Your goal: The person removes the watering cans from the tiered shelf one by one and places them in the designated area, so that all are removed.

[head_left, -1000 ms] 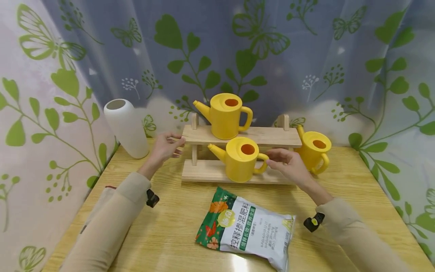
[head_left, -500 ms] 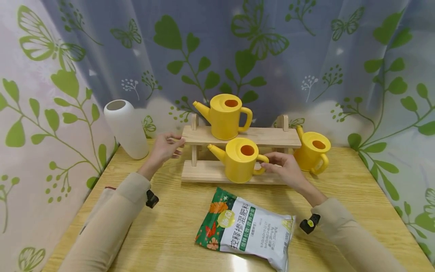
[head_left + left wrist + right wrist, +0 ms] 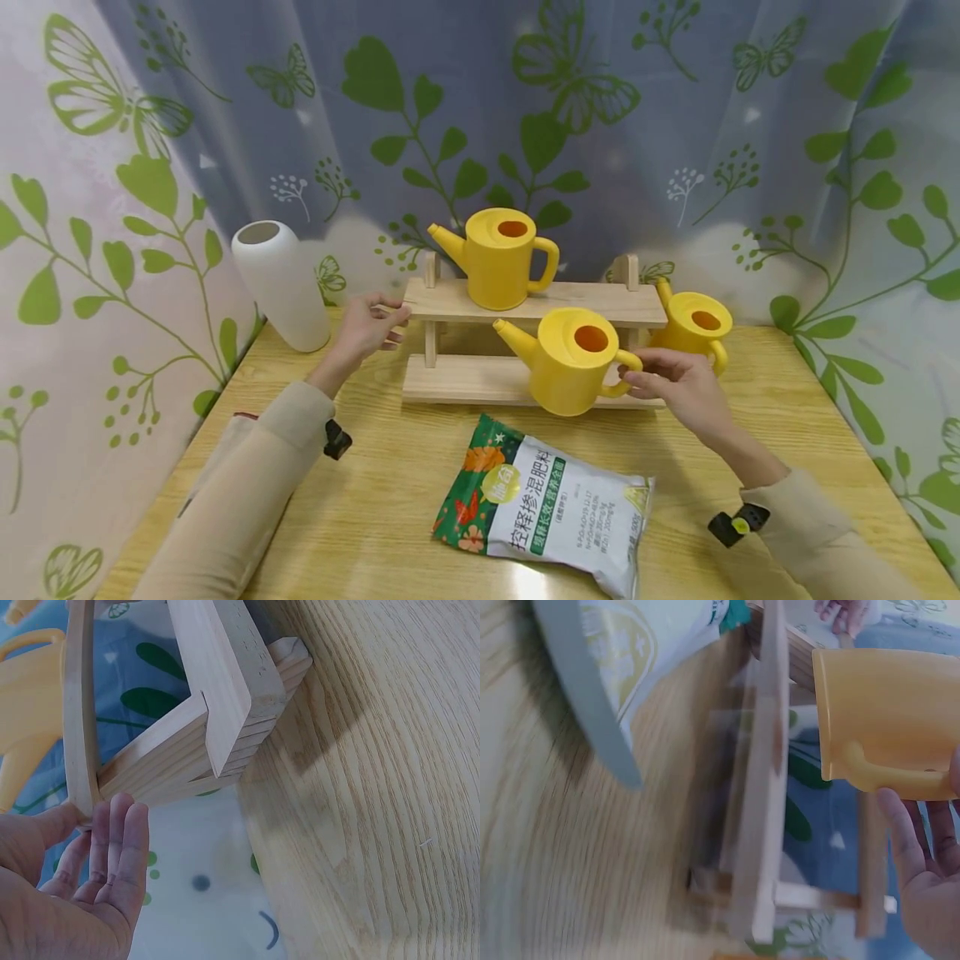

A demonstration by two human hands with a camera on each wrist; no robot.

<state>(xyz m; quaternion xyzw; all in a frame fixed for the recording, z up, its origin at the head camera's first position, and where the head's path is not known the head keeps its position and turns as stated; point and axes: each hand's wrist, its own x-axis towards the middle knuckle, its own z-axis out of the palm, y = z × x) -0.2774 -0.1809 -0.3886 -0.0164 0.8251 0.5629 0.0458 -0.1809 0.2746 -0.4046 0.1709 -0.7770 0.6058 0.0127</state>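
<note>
In the head view, the right hand [image 3: 682,390] pinches the handle of a yellow watering can [image 3: 564,375], held in front of the lower shelf, spout toward the left. The right wrist view shows the can [image 3: 892,712] off the shelf boards, with the fingers of the right hand [image 3: 930,877] at its handle. My left hand [image 3: 367,329] holds the left end of the upper board of the wooden shelf [image 3: 585,302]; in the left wrist view, thumb and fingertips of the hand [image 3: 82,877] pinch the board's end. A second yellow can [image 3: 498,267] stands on the upper board.
A third yellow can [image 3: 686,329] stands right of the shelf. At the left back is a white vase [image 3: 283,287]. A fertilizer bag [image 3: 555,504] lies in front of the shelf, and a folded item [image 3: 225,450] lies partly under the left forearm.
The right hand has moved to the right and slightly toward the front, carrying the can off its place on the lower shelf. The left hand stays at the board's end.
</note>
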